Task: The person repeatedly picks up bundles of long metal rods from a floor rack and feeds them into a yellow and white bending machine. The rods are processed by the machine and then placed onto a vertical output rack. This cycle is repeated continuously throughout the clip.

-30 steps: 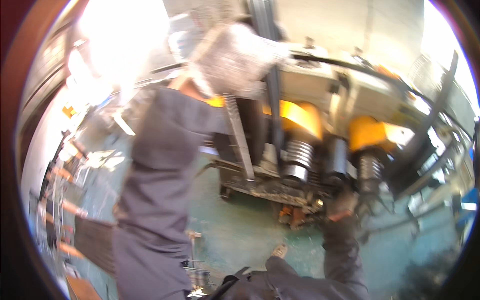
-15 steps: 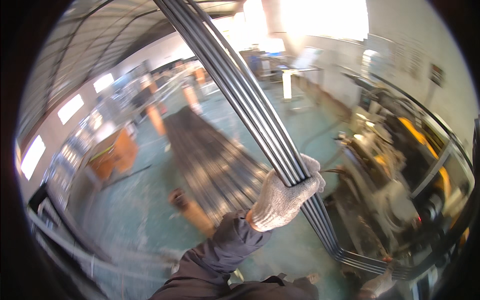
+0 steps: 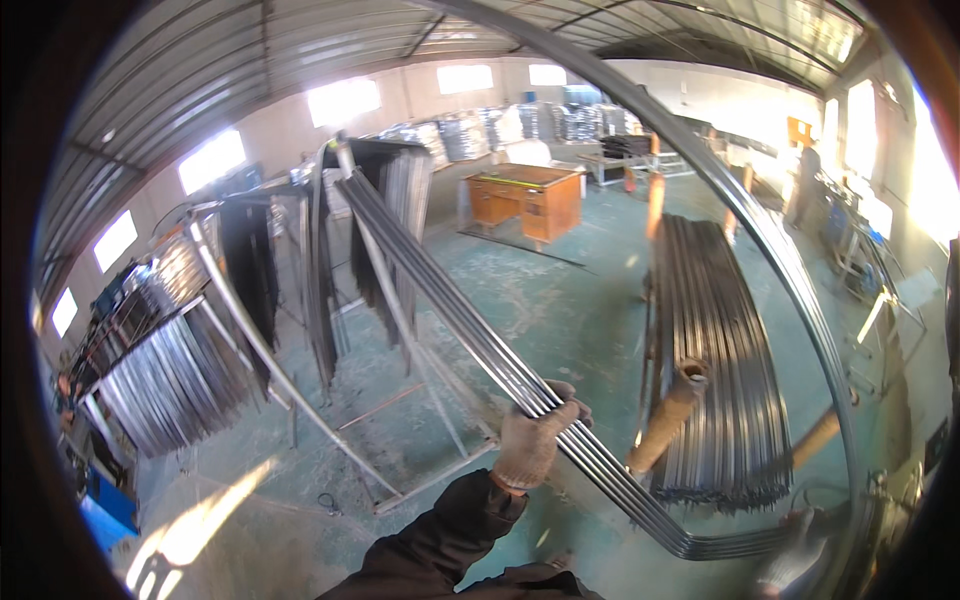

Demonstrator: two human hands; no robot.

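Observation:
My left hand (image 3: 540, 440), in a knitted work glove, is closed around a bundle of several dark, shiny metal tubes (image 3: 470, 335). From this grip the bundle slants up to the far left. Below the grip it bends sharply to the right, then a long leg (image 3: 740, 175) rises on the right and arches overhead. At the lower right my gloved right hand (image 3: 793, 562) is wrapped round the bundle's short section; blur hides part of its fingers. The far-left end of the bundle is close to a metal rack (image 3: 395, 290) with dark bent tubes hanging on it.
More tubes hang on a lower rack (image 3: 180, 385) at the left. To the right, a stack of long tubes (image 3: 715, 370) lies beside brown cylindrical posts (image 3: 670, 420). A wooden desk (image 3: 525, 195) stands farther back on the green floor (image 3: 500, 265).
My view has swung left, from the machine at the right toward the hanging racks. The tube bundle has turned with me, its far end now pointing up left. Both hands keep their grip.

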